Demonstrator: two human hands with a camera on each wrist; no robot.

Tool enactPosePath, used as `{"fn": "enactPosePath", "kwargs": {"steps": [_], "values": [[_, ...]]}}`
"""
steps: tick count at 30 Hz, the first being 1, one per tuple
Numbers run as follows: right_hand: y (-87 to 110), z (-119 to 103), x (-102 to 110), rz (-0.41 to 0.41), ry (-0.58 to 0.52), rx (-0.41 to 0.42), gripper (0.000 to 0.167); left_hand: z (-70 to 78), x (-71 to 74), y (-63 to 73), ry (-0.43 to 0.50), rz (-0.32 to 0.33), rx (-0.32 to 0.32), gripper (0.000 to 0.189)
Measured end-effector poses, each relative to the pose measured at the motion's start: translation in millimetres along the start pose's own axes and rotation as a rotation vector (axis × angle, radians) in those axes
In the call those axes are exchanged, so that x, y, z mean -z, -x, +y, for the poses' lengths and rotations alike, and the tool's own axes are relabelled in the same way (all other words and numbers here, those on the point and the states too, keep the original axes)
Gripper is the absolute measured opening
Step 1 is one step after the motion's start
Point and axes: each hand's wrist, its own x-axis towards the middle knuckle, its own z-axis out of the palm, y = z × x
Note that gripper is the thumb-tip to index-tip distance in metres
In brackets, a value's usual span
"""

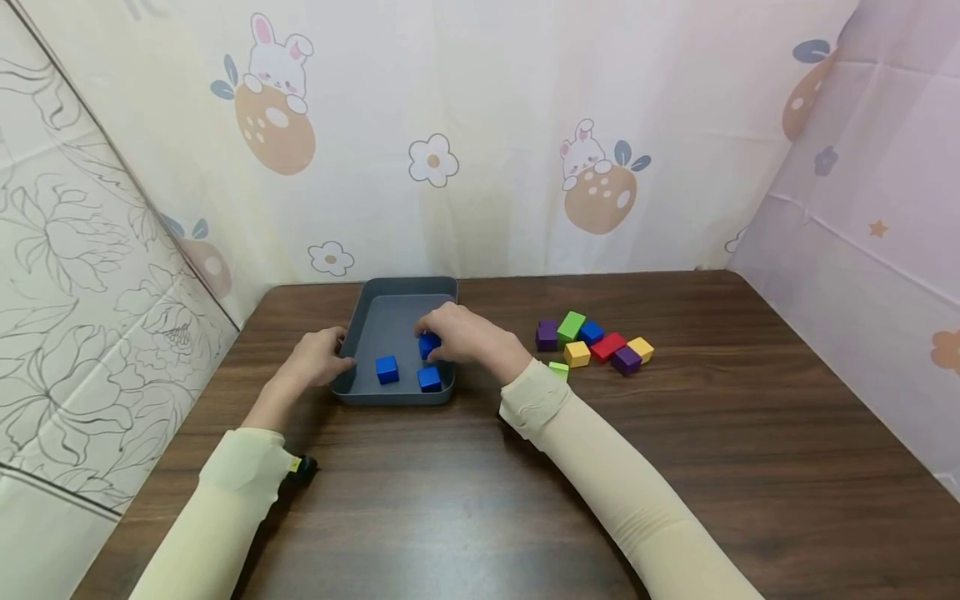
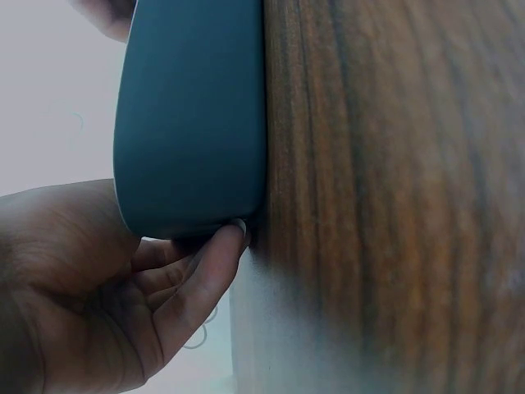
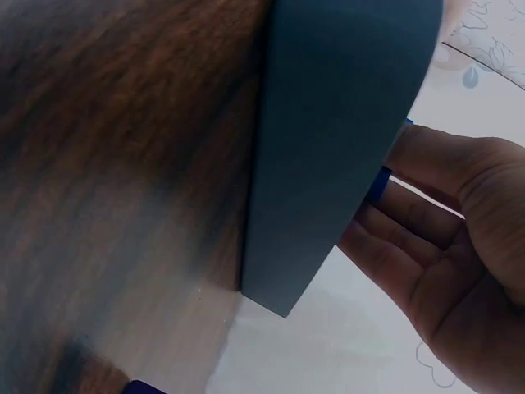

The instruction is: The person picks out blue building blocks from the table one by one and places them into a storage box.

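A dark grey tray (image 1: 408, 398) stands on the table, with two blue cubes (image 1: 387, 369) resting on its floor. My left hand (image 1: 318, 357) grips the tray's left side, its thumb over the rim. In the left wrist view, the fingers (image 2: 201, 295) press against the tray's outer wall (image 2: 193, 123). My right hand (image 1: 468, 333) reaches over the tray's right rim and pinches another blue cube (image 1: 428, 345) between thumb and fingers. Most of that cube is hidden behind the tray wall (image 3: 328, 148) in the right wrist view; only slivers of blue show.
Right of the tray lies a loose group of blocks: purple (image 1: 626, 360), green (image 1: 572, 326), blue (image 1: 591, 332), red (image 1: 607, 347) and yellow (image 1: 577, 354). One green block (image 1: 558, 369) is partly covered by the right sleeve. A patterned curtain (image 1: 495, 225) hangs behind the wooden table (image 1: 420, 500).
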Motion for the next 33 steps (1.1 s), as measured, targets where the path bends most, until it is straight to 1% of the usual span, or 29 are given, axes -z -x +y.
{"fn": "enactPosePath", "kwargs": {"steps": [8, 20, 27, 33], "values": [[-2.2, 0.9, -8.1, -0.019, 0.014, 0.003, 0.038, 0.7, -0.5, 1.4, -0.012, 0.001, -0.001, 0.049], [-2.0, -2.1, -8.6, -0.045, 0.028, -0.036, 0.034, 1.6, 0.9, 1.5, 0.000, 0.000, 0.002, 0.050], [-2.1, -4.3, -10.9, -0.049, 0.073, -0.030, 0.028, 1.2, 0.4, 1.4, -0.010, -0.001, -0.002, 0.050], [-1.3, -6.2, -12.2, -0.043, 0.102, -0.027, 0.024, 1.7, -0.4, 0.8, -0.006, -0.003, 0.016, 0.050]]}}
